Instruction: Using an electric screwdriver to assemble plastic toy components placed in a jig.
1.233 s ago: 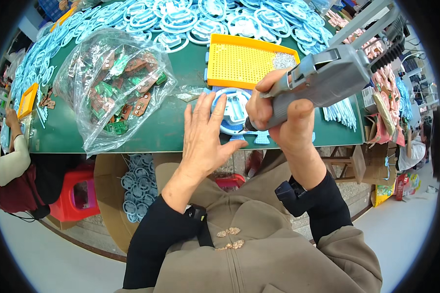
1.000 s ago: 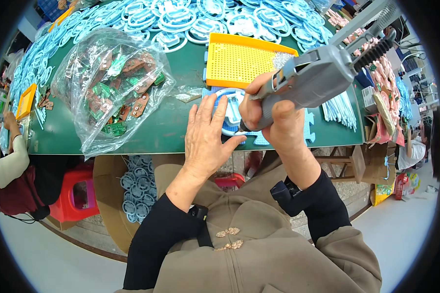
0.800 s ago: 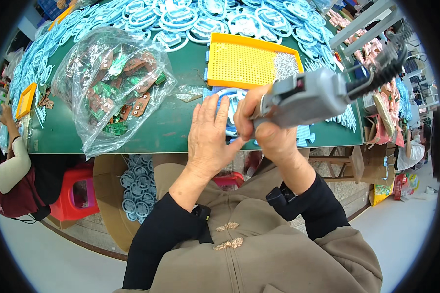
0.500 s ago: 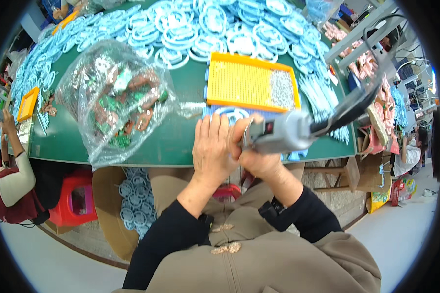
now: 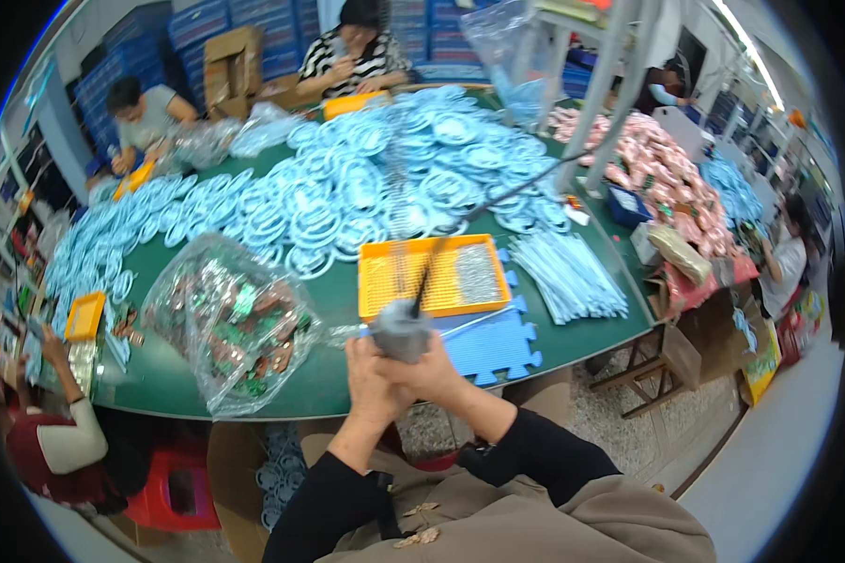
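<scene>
A grey electric screwdriver (image 5: 402,330) stands nearly upright at the table's near edge, its black cable rising from the top. My right hand (image 5: 434,372) is closed around its body. Pressed against it, my left hand (image 5: 372,387) is closed too; whatever its fingers hold is hidden by the hands and tool. Just beyond is a yellow tray (image 5: 376,302) with small metal pieces heaped at its right end. It sits by a blue foam mat (image 5: 486,349), where a pale blue strip (image 5: 479,319) lies.
Light blue ring-shaped parts (image 5: 347,202) cover the far table. A clear bag (image 5: 230,328) of brown and green pieces lies left, pale blue strips (image 5: 573,277) right. Several people sit around. A red stool (image 5: 174,488) and a carton (image 5: 230,488) stand below the table.
The screwdriver has swung from lying toward the right to nearly upright. My left hand has gone from flat, extended fingers to closed. The view has tilted up, showing more of the far table.
</scene>
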### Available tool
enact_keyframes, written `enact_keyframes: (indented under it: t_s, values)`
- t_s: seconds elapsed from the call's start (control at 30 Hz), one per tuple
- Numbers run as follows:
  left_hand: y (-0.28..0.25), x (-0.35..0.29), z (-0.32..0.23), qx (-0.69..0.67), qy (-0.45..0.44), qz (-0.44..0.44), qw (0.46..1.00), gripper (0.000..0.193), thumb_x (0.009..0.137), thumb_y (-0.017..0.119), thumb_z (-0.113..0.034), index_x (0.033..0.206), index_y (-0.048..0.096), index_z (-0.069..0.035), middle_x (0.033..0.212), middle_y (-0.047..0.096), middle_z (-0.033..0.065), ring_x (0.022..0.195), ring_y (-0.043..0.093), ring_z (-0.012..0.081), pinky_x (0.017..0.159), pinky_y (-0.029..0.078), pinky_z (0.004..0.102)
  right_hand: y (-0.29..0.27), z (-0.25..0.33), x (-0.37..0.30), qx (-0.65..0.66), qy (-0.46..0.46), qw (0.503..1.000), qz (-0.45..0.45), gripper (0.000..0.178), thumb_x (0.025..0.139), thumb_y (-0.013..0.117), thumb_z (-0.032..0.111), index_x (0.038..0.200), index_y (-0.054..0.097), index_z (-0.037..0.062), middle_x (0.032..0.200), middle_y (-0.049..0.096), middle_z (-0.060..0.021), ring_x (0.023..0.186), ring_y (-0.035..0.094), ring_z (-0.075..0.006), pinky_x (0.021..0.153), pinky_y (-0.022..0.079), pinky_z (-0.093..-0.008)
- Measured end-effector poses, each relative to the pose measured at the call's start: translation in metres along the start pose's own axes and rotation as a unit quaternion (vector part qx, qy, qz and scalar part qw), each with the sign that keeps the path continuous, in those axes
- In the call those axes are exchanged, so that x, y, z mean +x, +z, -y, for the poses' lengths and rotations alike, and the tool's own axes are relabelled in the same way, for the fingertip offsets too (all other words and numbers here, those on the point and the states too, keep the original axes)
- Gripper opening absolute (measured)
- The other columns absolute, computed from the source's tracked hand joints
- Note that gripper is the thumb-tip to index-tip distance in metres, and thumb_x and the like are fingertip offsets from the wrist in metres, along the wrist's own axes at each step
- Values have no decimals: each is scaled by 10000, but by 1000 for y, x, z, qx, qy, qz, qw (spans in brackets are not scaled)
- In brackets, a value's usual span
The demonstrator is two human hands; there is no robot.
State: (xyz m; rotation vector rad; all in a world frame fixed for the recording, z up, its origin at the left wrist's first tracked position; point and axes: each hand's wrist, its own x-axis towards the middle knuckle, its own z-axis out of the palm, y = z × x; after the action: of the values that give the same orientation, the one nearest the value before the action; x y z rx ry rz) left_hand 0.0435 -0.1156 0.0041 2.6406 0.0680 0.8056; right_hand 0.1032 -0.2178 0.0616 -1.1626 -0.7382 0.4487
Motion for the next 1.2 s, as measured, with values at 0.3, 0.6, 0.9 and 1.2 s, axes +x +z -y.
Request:
enact_keyframes:
  t_s: [0.3,0.6,0.9,1.2]
  values:
    - [-121,-110,-4,110,-165,-5,980,794,623,800,-324,1277,497,9,1067,537,183,1038,494,381,993,336,511,-80,88,-3,-60,-29,990,-122,341,782,784,164,1028,594,25,764,606,-7,656,576,-96,596,464,-258]
    - [-148,-196,40,127,-307,5,943,608,700,772,-169,1237,545,1,1088,576,177,967,550,357,830,451,425,-95,64,13,-126,-18,983,-131,291,826,752,133,1016,566,14,862,604,-26,746,559,-94,645,448,-244]
    - [-72,148,139,106,-21,43,993,496,789,718,-193,1241,562,-60,1100,574,153,1033,556,334,835,484,435,-100,69,28,-72,48,992,-95,533,751,748,24,1219,499,-22,979,640,-74,885,655,-184,796,529,-310]
    - [-23,236,265,101,-130,113,980,530,750,730,-347,1164,619,-36,1134,580,197,1100,541,362,907,471,425,-104,54,51,-28,53,996,-73,760,701,811,65,1343,413,-25,963,648,-123,904,659,-240,820,532,-353]
